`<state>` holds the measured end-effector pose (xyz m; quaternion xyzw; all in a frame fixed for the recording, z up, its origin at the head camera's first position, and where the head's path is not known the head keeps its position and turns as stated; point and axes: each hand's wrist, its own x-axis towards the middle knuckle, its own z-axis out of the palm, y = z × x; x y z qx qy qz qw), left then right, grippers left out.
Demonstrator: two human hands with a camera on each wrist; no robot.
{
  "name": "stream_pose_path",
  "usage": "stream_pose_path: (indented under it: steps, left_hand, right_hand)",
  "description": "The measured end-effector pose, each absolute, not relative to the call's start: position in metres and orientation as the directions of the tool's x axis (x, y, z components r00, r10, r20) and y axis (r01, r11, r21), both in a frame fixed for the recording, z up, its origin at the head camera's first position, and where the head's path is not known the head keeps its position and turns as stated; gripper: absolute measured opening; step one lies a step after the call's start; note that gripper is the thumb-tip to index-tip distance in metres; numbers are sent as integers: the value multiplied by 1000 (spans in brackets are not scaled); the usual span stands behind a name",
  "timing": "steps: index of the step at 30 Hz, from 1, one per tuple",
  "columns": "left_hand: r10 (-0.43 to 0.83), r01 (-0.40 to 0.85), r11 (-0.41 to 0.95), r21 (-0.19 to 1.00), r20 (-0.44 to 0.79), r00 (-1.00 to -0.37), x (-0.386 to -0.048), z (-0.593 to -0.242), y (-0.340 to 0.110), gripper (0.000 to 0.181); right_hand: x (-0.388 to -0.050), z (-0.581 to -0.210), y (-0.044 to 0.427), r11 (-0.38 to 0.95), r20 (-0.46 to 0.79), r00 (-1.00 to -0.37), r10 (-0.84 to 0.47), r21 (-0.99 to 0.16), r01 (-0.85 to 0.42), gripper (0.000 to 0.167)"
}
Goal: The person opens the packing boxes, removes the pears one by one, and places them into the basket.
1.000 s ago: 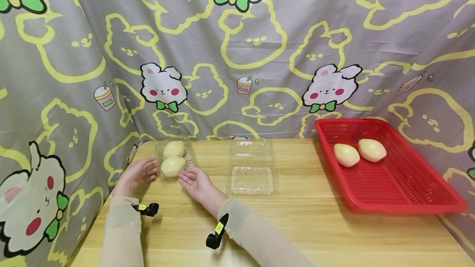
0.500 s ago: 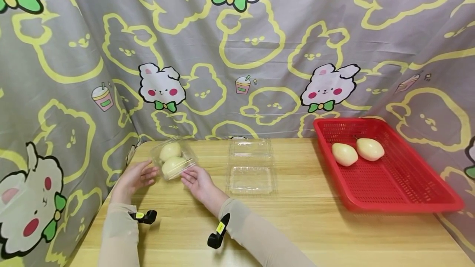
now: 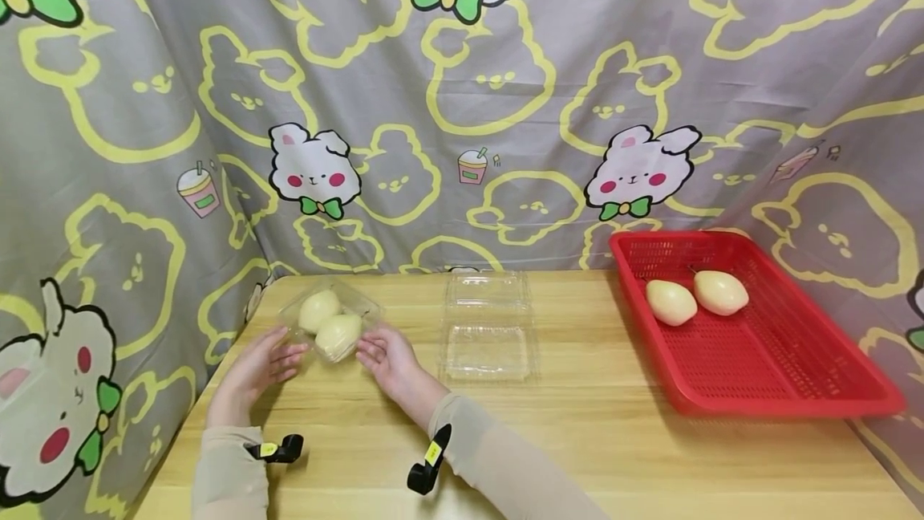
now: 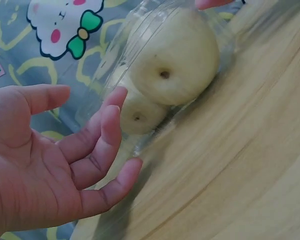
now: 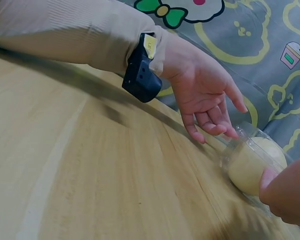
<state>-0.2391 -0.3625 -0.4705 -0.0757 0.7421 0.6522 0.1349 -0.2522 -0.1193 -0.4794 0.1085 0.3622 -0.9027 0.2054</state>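
Plainly, the clear container [image 3: 363, 303] was flanked by both hands over the desk [image 3: 339, 456], with a first pear [image 3: 318, 311] and a second pear [image 3: 339, 336] enclosed in its plastic. By the right hand [image 3: 393, 359], the side nearest to it seemed to be pinched, the thumb being laid against the wall. By the left hand [image 3: 260, 359], nothing was grasped: its fingers were held loosely extended toward the container's other side, and whether the plastic was touched by their tips could not be told.

From the right hand, the container was placed to the left and slightly forward; from the left hand, to the right and slightly forward. It was set cornerwise, one corner being pointed back between the hands, and the row of pears was slanted from beyond the left fingertips toward the right ones. The right hand was judged the nearer, and any turning of the container was judged to depend on that slant. Whether its base was fully borne by the desk could not be made out.

To the right of the right hand, an open clear box [image 3: 489, 347] was laid; farther right, two more pears [image 3: 670, 302] were held in a red basket [image 3: 794, 406].
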Motion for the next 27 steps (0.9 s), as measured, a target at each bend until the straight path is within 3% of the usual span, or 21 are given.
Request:
stream_pose_path:
  steps: [6, 13, 19, 27]
  left_hand:
    - [48, -289, 166, 943, -300, -953, -236, -468, -364, 83]
    - [-79, -328, 55, 943, -324, -943, -244, -457, -365, 48]
    - [-110, -351, 93, 932, -341, -934, -256, -453, -370, 68]
    - [-133, -317, 60, 947, -307, -942, -268, -454, -371, 55]
  right_hand:
    - [-244, -476, -121, -645, -350, -891, -289, -617, 451, 65]
    - [-241, -476, -122, -644, -350, -884, -309, -607, 466, 66]
    - [-240, -477, -122, -653, -343, -883, -321, -595, 469, 64]
    - [-234, -476, -125, -654, -358, -870, -338, -576, 491, 65]
